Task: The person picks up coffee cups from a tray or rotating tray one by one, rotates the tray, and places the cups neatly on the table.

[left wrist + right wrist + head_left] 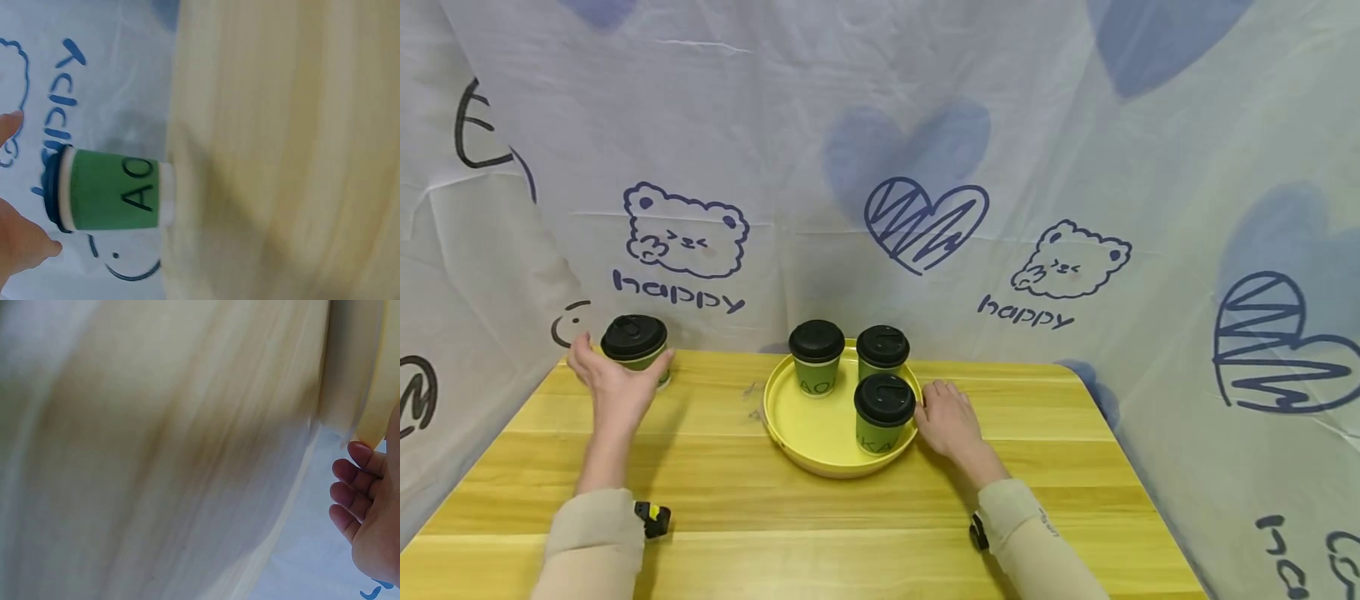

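At the table's far left stands an upright green paper cup [636, 340] with a black lid. My left hand [616, 385] reaches around it, thumb and fingers spread on either side. In the left wrist view, gaps show between the fingers and that cup [103, 190], which bears the letters AO. A round yellow tray [805, 425] carries three similar lidded cups: one at back left [817, 358], one at back right [882, 350] and one at front right [882, 417]. My right hand [951, 419] touches the tray's right rim with loosely bent fingers; its thumb is hidden in the right wrist view.
The wood-grain table [737, 500] ends at the back against a hanging white cloth [790, 208] printed with hearts and bears. More cloth hangs along the left and right sides. Bare tabletop lies between the left cup and the tray.
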Demonstrator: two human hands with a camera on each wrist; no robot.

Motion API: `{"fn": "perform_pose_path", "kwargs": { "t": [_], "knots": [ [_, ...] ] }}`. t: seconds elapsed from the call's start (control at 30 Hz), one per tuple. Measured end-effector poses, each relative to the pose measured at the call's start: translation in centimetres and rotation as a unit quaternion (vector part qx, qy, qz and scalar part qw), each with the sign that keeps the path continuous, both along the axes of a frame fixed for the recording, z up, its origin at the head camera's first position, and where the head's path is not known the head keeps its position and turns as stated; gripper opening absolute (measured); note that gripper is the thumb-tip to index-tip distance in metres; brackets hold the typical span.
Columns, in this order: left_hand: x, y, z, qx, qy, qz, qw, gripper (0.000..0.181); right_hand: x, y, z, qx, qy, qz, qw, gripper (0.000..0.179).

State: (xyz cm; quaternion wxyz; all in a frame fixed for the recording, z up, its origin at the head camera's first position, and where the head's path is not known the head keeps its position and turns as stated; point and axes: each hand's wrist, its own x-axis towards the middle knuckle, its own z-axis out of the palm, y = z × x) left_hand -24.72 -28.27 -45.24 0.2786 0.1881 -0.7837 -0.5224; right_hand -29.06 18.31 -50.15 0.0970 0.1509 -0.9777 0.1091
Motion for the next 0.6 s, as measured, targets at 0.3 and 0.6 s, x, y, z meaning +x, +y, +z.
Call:
{"fn": "perform_pose_path", "kwargs": {
  "t": [0.3, 0.6],
  "knots": [
    [0.3, 3.2, 0.7, -0.071, 0.159, 0.013, 0.9847, 0.077, -0.1, -0.1, 0.0, 0.003, 0.003, 0.002, 1.0000, 0.023],
    [0.1, 6.6, 0.2, -0.079, 0.180, -0.051, 0.9792, 0.058, -0.1, -0.1, 0.0, 0.004, -0.001, 0.002, 1.0000, 0.023]
  ]
}}
